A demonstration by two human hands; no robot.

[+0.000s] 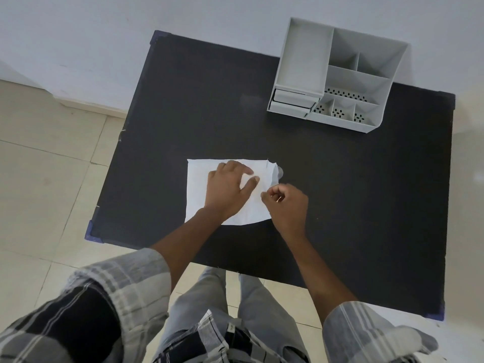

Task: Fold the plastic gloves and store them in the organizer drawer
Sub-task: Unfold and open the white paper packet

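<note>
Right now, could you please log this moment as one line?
left hand flat on glove | right hand pinching glove edge | organizer untouched

Your plastic gloves (199,189) lie flat on the dark table as one pale, milky-white sheet, roughly square, with a straight far edge and a curved near edge. Most of the sheet spreads out to the left of your pinch, while its right edge is bunched and lifted slightly just beyond it (a small translucent bit pokes out there onto the table). The organizer (337,77) stands well beyond your pinch and off to the right: light grey, upright, open-topped, split into several compartments, some with perforated floors. Its drawer (293,99) sits low at the front left, barely pulled out.
</note>
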